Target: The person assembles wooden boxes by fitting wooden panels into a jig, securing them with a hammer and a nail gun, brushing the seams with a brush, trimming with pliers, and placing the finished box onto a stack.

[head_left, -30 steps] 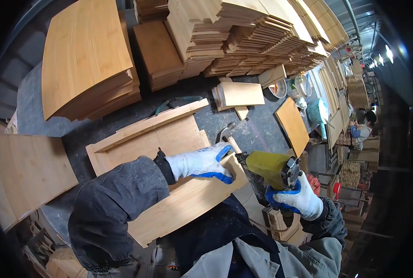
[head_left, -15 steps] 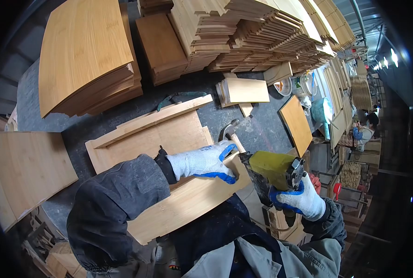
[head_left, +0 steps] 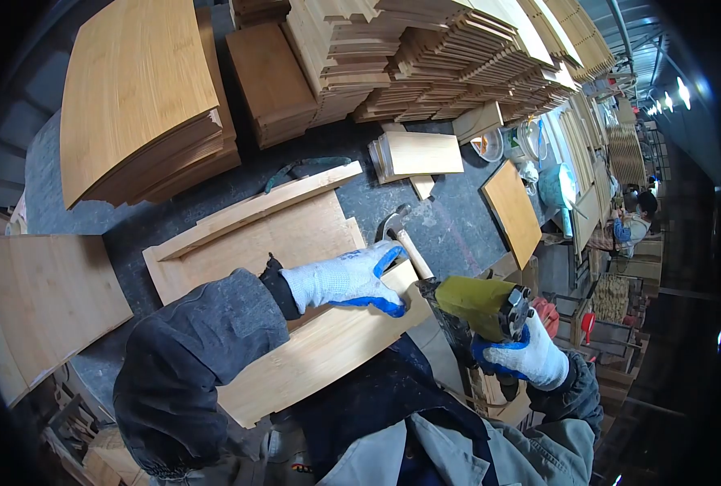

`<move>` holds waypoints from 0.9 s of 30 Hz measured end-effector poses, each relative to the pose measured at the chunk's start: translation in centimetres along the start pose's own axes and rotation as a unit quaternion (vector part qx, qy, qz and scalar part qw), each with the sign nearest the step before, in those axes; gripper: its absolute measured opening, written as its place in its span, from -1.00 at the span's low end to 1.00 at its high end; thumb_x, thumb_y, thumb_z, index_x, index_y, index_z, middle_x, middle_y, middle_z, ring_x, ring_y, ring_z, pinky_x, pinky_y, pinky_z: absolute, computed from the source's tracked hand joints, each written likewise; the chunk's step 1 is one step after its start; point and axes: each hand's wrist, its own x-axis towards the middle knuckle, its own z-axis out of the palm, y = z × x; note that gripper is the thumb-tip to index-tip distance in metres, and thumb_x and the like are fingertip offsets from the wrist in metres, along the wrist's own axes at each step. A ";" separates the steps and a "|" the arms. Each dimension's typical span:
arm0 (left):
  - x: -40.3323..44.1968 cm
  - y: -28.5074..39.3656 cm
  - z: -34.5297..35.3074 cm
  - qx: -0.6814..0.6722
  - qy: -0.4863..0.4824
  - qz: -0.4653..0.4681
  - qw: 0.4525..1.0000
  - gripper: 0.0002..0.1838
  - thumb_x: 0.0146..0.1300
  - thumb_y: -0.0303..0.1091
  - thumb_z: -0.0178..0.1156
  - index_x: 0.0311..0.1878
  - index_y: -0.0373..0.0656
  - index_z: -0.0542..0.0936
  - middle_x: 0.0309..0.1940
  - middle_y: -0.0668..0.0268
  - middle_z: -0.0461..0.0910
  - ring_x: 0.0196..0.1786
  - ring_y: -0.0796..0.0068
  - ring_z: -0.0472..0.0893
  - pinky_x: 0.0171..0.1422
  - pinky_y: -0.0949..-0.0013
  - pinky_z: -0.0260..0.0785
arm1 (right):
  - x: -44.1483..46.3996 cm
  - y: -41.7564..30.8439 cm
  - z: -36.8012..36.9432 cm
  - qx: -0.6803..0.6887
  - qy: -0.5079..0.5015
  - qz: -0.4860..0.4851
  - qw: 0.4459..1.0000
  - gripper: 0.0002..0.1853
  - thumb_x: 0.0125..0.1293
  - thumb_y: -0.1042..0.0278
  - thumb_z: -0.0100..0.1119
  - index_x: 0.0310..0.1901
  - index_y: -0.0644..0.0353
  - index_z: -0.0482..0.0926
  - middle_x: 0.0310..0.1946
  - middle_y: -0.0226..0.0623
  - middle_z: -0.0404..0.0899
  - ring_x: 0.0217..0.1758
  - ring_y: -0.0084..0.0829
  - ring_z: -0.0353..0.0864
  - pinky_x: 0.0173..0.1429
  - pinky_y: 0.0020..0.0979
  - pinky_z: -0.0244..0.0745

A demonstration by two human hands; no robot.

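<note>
My left hand [head_left: 352, 279], in a white glove with blue palm, grips the right end of a light wooden board [head_left: 304, 368] standing on edge at the front of a wooden frame. Thumb and fingers straddle its top edge. The frame's flat panel [head_left: 279, 243] lies behind it, with a wooden rail [head_left: 255, 206] along the far side. My right hand [head_left: 530, 356], gloved alike, is closed around the handle of a yellow-green nail gun [head_left: 478, 306]. The gun's nose is close to the board's right end; contact cannot be made out. A hammer [head_left: 409, 243] lies just beyond my left hand.
Stacked boards [head_left: 138, 97] stand at the back left, with more stacks [head_left: 457, 65] behind. Small wooden pieces [head_left: 417, 154] and an orange-brown panel [head_left: 512, 213] lie on the dark table [head_left: 449, 227]. Tubs [head_left: 556, 188] sit right. Another person [head_left: 635, 231] is far off at right.
The view has shifted slightly, so most things appear a little further left. Both hands keep their grips, and the nail gun stays beside the board's right end.
</note>
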 end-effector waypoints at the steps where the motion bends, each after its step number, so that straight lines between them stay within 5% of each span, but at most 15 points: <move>1: 0.0 -0.3 0.0 -0.003 0.004 0.004 1.000 0.14 0.01 0.19 0.59 0.54 -0.16 0.25 0.30 -0.15 0.48 0.38 -0.12 0.50 0.52 0.02 0.41 | -0.1 0.3 -0.2 -0.016 -0.003 -0.011 1.000 -0.43 0.28 0.46 0.50 0.30 0.34 0.54 -0.01 -0.33 0.71 -0.04 -0.65 0.61 0.00 -0.49 0.61; 7: 0.0 -0.2 -0.1 0.014 0.005 0.025 1.000 0.21 -0.01 0.27 0.61 0.56 -0.18 0.22 0.33 -0.17 0.46 0.41 -0.10 0.47 0.54 0.03 0.38 | -0.8 1.9 -1.3 -0.068 -0.020 0.001 0.997 -0.24 0.21 0.43 0.52 0.43 0.24 0.40 0.06 -0.28 0.66 -0.03 -0.48 0.69 0.08 -0.35 0.63; 10: 0.1 -0.3 0.0 0.012 0.008 0.028 1.000 0.19 0.01 0.24 0.61 0.56 -0.18 0.22 0.34 -0.17 0.45 0.42 -0.09 0.47 0.54 0.07 0.37 | -1.4 1.0 -1.1 -0.041 -0.027 0.101 0.994 -0.23 0.20 0.45 0.52 0.45 0.25 0.39 0.10 -0.28 0.67 0.02 -0.48 0.68 0.14 -0.35 0.62; 27: 0.1 0.4 -0.2 0.045 -0.001 -0.010 0.999 0.10 0.08 0.18 0.60 0.56 -0.12 0.25 0.34 -0.10 0.47 0.41 0.02 0.47 0.56 0.21 0.32 | -2.6 4.3 -1.5 -0.068 0.017 -0.004 0.997 -0.36 0.23 0.38 0.56 0.31 0.34 0.51 0.06 -0.29 0.67 0.07 -0.55 0.58 0.23 -0.41 0.53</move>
